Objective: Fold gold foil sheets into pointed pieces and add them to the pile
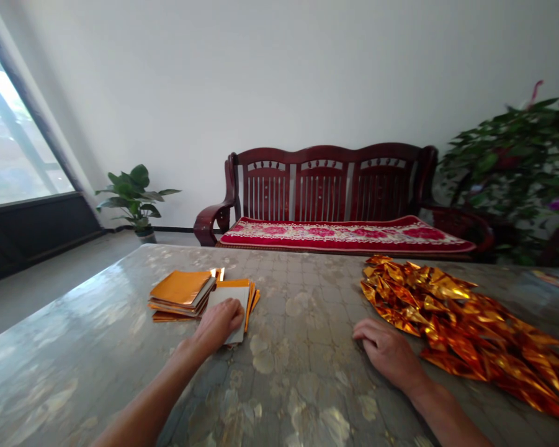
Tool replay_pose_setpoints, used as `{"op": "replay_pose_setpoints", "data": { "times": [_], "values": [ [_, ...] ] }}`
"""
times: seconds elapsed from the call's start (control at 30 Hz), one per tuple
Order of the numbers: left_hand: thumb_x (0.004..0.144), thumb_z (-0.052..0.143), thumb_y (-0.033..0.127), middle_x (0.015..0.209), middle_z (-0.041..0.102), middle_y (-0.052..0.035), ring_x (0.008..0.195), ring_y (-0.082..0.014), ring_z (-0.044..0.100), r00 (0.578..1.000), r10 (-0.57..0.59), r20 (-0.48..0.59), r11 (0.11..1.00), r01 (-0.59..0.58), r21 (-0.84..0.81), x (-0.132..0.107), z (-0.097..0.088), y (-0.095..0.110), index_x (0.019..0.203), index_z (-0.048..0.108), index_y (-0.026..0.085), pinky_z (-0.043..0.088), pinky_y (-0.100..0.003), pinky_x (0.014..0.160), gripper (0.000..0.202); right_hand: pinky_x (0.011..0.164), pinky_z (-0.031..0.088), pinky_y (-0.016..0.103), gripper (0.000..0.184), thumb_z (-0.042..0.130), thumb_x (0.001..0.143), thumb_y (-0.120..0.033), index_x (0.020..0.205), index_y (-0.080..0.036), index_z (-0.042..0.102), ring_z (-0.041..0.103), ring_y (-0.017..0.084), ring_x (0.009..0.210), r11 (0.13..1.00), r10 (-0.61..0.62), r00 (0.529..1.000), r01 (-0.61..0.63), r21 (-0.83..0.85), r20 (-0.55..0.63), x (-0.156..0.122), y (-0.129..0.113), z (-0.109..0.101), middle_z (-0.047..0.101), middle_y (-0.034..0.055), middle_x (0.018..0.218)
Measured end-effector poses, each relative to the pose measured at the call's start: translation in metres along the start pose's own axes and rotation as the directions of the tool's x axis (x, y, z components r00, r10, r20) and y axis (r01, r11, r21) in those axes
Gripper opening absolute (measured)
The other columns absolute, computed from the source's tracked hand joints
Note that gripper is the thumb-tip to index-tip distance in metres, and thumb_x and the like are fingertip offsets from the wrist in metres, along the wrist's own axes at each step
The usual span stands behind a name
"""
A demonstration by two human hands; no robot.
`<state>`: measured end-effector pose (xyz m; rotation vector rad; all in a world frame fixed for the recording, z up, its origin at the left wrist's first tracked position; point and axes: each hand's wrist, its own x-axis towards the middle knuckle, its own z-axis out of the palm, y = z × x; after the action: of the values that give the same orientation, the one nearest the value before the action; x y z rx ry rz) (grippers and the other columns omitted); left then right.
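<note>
My left hand (221, 320) rests on a small stack of foil paper (235, 295), fingers curled together on the top sheet, whose pale grey side faces up. Whether a single sheet is pinched is hidden by the knuckles. Just left of it lies a thicker stack of square orange-gold foil sheets (181, 287), slightly uneven at the edges. My right hand (388, 351) lies on the table with its fingers curled in, and nothing shows in it. Close to its right spreads a heap of folded shiny gold foil pieces (447, 310).
The table (302, 372) has a glossy flower-patterned cover. Behind it stands a dark red wooden bench (319, 192) with a red floral cushion (344, 234). A potted plant (137, 195) is at the left, and a leafy plant (516, 161) at the right.
</note>
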<state>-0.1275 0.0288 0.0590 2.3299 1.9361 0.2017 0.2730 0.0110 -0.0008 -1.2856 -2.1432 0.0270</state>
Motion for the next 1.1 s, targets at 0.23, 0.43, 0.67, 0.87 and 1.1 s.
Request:
{"op": "replay_pose_setpoints", "data": {
  "times": [0.23, 0.43, 0.67, 0.87, 1.1],
  "values": [
    [0.067, 0.077, 0.043, 0.120, 0.059, -0.0066, 0.111, -0.0277, 0.057, 0.994, 0.052, 0.101, 0.999, -0.051, -0.014, -0.016, 0.000, -0.011, 0.114, 0.059, 0.025, 0.044, -0.033, 0.089, 0.054, 0.075, 0.051, 0.030, 0.027, 0.042, 0.079, -0.012, 0.075, -0.024, 0.066, 0.067, 0.019, 0.083, 1.000, 0.017, 1.000, -0.017, -0.002, 0.013, 0.000, 0.003, 0.000, 0.070, 0.0014, 0.086],
    [0.070, 0.069, 0.028, 0.116, 0.061, -0.0045, 0.109, -0.0253, 0.058, 0.992, 0.063, 0.112, 0.998, -0.064, 0.002, -0.021, -0.003, -0.005, 0.112, 0.059, 0.025, 0.045, -0.031, 0.088, 0.043, 0.075, 0.051, 0.030, 0.027, 0.042, 0.079, -0.013, 0.076, -0.023, 0.067, 0.066, 0.019, 0.083, 1.000, 0.026, 0.999, -0.026, 0.000, 0.027, 0.001, 0.005, 0.001, 0.070, 0.0020, 0.087],
    [0.069, 0.071, 0.029, 0.115, 0.061, -0.0047, 0.104, -0.0229, 0.061, 0.984, 0.099, 0.150, 0.992, -0.087, -0.090, -0.015, -0.008, -0.019, 0.107, 0.063, 0.025, 0.044, -0.029, 0.090, 0.039, 0.077, 0.052, 0.030, 0.028, 0.043, 0.079, -0.014, 0.077, -0.025, 0.068, 0.067, 0.018, 0.083, 1.000, 0.024, 1.000, -0.024, 0.004, 0.019, 0.000, 0.008, 0.002, 0.071, 0.0015, 0.088],
    [0.070, 0.071, 0.030, 0.109, 0.065, -0.0037, 0.101, -0.0207, 0.061, 0.978, 0.134, 0.161, 0.975, -0.102, -0.195, -0.010, -0.012, -0.028, 0.101, 0.066, 0.022, 0.046, -0.026, 0.087, 0.032, 0.077, 0.053, 0.031, 0.027, 0.044, 0.079, -0.016, 0.076, -0.025, 0.069, 0.067, 0.019, 0.083, 0.999, 0.031, 0.999, -0.032, 0.026, 0.009, 0.001, 0.008, 0.002, 0.071, 0.0014, 0.087],
    [0.075, 0.060, 0.018, 0.107, 0.070, -0.0032, 0.097, -0.0189, 0.064, 0.985, 0.135, 0.112, 0.977, -0.114, -0.178, -0.010, -0.007, -0.029, 0.105, 0.067, 0.021, 0.046, -0.024, 0.086, 0.031, 0.078, 0.052, 0.031, 0.027, 0.043, 0.080, -0.015, 0.077, -0.024, 0.068, 0.067, 0.019, 0.084, 0.999, 0.041, 0.999, -0.042, 0.019, 0.030, 0.000, 0.009, 0.002, 0.071, 0.0017, 0.089]
  ]
}}
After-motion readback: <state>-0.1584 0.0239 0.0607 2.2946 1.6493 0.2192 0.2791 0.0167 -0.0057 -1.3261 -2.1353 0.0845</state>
